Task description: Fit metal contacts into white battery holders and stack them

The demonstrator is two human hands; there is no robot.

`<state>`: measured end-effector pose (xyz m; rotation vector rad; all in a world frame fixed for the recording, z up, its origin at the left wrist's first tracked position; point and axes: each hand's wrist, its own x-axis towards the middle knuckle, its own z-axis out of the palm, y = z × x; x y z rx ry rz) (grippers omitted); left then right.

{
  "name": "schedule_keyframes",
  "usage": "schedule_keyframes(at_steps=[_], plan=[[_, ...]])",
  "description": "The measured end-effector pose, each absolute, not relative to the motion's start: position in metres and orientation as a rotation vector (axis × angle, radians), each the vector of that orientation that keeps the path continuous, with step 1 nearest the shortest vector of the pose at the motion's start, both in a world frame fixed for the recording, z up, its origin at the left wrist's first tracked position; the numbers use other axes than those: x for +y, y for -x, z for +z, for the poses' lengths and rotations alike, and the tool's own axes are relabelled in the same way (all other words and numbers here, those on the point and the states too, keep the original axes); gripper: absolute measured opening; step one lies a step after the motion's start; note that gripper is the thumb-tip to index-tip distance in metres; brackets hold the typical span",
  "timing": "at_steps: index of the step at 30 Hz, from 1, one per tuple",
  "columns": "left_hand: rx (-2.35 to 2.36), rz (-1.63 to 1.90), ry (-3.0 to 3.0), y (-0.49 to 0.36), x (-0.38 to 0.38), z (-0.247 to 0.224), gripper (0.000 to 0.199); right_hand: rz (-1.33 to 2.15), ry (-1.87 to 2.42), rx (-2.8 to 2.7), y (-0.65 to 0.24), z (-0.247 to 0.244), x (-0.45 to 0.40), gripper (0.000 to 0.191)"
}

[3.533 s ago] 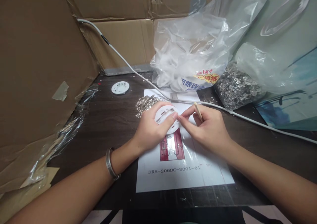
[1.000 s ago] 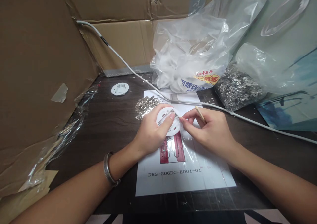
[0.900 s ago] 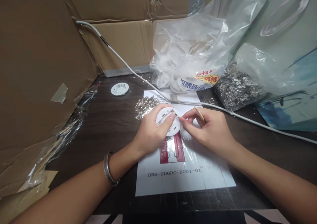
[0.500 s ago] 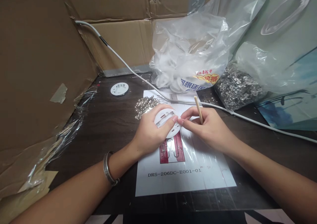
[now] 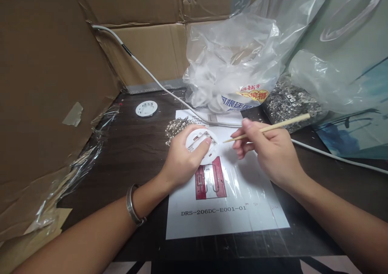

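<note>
My left hand (image 5: 182, 157) grips a round white plastic cover (image 5: 210, 157), its thumb lying across the slotted face. Small metal pieces show in the recess beside the thumb. In my right hand (image 5: 269, 148) is a thin pointed wooden stick (image 5: 281, 123), pinched between thumb and fingers. Its tip points left and stands just right of the cover, apart from it. Below both hands lies a printed sheet (image 5: 227, 223) with a red and white picture. A pile of small metal clips (image 5: 176, 129) sits behind my left hand, partly hidden by it.
A second round white cover (image 5: 146, 108) lies at the back left. A clear bag of white parts (image 5: 212, 80) and a bag of metal clips (image 5: 287, 104) stand behind. A white cable (image 5: 157, 82) crosses the table (image 5: 121, 152). Cardboard walls (image 5: 145, 55) rise at left and back.
My right hand has drawn back to the right, away from the cover. The stick has swung from upright to nearly level, tip toward the cover. The cover has shifted slightly left and up.
</note>
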<state>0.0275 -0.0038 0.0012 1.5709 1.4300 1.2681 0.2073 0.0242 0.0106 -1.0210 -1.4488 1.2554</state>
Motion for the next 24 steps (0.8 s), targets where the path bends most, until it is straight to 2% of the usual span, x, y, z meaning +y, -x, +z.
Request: schedule_keyframes(at_steps=[2,7,9,14,24], plan=[[1.441,1.269,-1.579,-0.028,-0.004,0.001,0.012,1.287,0.995,-1.463,-0.205,0.012,0.021,0.017],[1.454,1.259,-1.612,-0.029,-0.004,0.0,0.01,1.019,0.98,-1.641,-0.201,0.007,0.016,0.006],[1.455,1.259,-1.634,-0.03,-0.004,0.0,0.01,0.92,0.972,-1.695,-0.2,0.005,0.015,0.007],[1.464,1.255,-1.638,-0.03,-0.004,0.001,0.01,0.963,0.946,-1.724,-0.199,0.001,0.016,0.012],[1.511,1.226,-1.656,-0.03,-0.004,0.0,0.012,0.832,0.992,-1.758,-0.197,-0.003,0.013,0.013]])
